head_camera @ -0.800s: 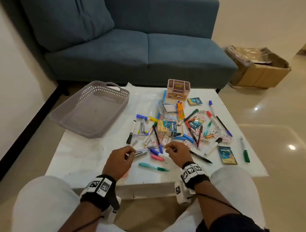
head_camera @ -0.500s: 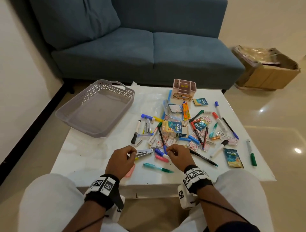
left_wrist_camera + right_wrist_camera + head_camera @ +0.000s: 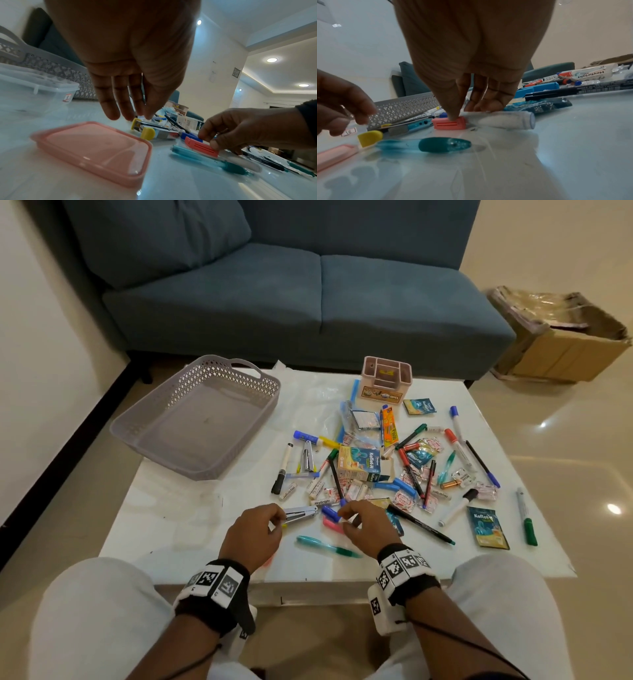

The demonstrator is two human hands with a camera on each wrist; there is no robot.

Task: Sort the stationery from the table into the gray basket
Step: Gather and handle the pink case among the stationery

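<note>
Gray perforated plastic forms the basket [image 3: 191, 419], which stands at the far left of the white tabletop [image 3: 164, 529] with nothing visible inside it. Scattered stationery [image 3: 394, 467] covers the middle and right of the tabletop: markers, pens, small sachets and a printed carton, with a pink desk organiser [image 3: 386, 381] at the far edge. The left hand [image 3: 251, 534] hovers near the front edge, its fingers [image 3: 118, 102] pointing down, close together and only slightly bent, their tips touching or just above a silver stapler [image 3: 301, 513] with yellow ends; whether they grip it cannot be told. The right hand [image 3: 366, 527] lies just beside it, with its fingers [image 3: 453, 108] bent downward and one tip pressing on a coral-pink clip [image 3: 449, 123] that lies flat on the tabletop; the thumb sits against the clip's near side in the left wrist view, a light pinch. A blue marker cap [image 3: 330, 512] lies between the two hands. A teal pen [image 3: 325, 546] rests on the tabletop in front of the clip, apart from both hands. A pink lid [image 3: 96, 150] lies flat under the left wrist, and a clear plastic box [image 3: 34, 88] stands between it and the basket. A blue sofa [image 3: 291, 289] stands behind the tabletop, and a cardboard box [image 3: 565, 344] sits on the floor at right.
</note>
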